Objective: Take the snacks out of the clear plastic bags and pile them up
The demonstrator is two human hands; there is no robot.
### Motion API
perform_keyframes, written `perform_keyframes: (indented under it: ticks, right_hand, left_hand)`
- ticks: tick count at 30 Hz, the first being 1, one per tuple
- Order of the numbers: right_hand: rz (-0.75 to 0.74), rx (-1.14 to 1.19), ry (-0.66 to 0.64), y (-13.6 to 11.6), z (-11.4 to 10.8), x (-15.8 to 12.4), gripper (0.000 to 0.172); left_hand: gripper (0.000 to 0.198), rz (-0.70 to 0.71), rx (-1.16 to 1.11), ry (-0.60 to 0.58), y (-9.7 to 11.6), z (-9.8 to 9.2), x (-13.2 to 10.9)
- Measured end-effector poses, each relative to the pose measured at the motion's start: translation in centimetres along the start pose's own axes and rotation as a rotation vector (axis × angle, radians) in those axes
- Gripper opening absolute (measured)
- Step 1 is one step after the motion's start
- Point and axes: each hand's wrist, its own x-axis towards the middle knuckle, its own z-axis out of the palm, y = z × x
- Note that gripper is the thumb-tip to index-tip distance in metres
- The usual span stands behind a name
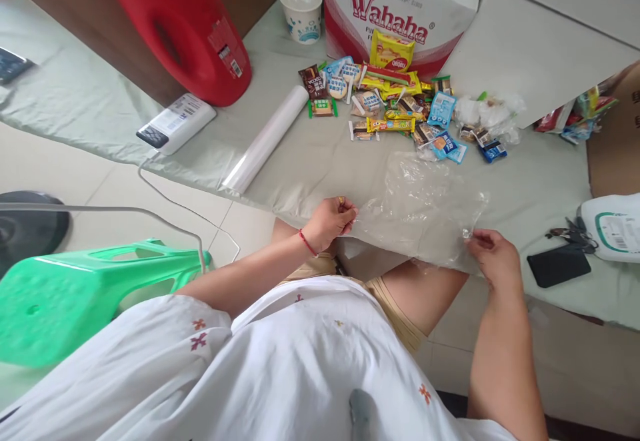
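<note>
A thin sheet of clear plastic film (420,194) stretches between my two hands, over the near edge of the cloth-covered surface. My left hand (333,218), with a ring and a red string bracelet, pinches its left end. At the opposite end, my right hand (493,251) pinches a bunched corner of the film. Beyond the film lies a pile of small wrapped snacks (395,101), in yellow, blue, green and brown packets. A roll of clear film (267,138) rests to the left of the snacks.
A Wahaha carton (345,21) stands behind the snacks, a paper cup (301,18) beside it. Leftward are a red jug (200,48), a white device (177,124) with a cable, and a green stool (55,308). Rightward lie a black pouch (557,264) and a white bottle (613,228).
</note>
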Motion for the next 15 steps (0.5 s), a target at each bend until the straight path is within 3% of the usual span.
perform_keyframes:
  ticks: [2,4,7,9,11,15]
  right_hand:
    - [-0.293,-0.237,0.179,-2.6,0.0,-1.0,0.027]
    - [-0.575,-0.277,0.236,-5.4,1.3,-2.5,0.028]
    - [-0.836,-0.291,-0.093,-8.3,6.3,-4.5,0.036]
    - [-0.871,-0.393,-0.22,-8.8,10.4,-4.7,0.048]
    - [-0.819,-0.502,-0.243,-8.6,13.8,-4.0,0.057]
    - [-0.761,-0.575,-0.283,-9.1,17.3,-1.2,0.062]
  left_hand:
    - [0.015,0.009,0.019,0.004,-0.1,-0.1,-0.2]
    - [0.014,0.017,0.021,0.002,-0.2,-0.3,-0.3]
    - [0.012,0.033,0.02,0.008,-0.3,-0.4,-0.2]
    - [0.011,0.058,0.052,0.018,-0.5,-0.8,0.0]
    - [0.009,0.098,0.12,0.043,-0.7,-1.7,0.3]
    - [0.007,0.181,0.403,0.127,-1.3,-4.9,0.8]
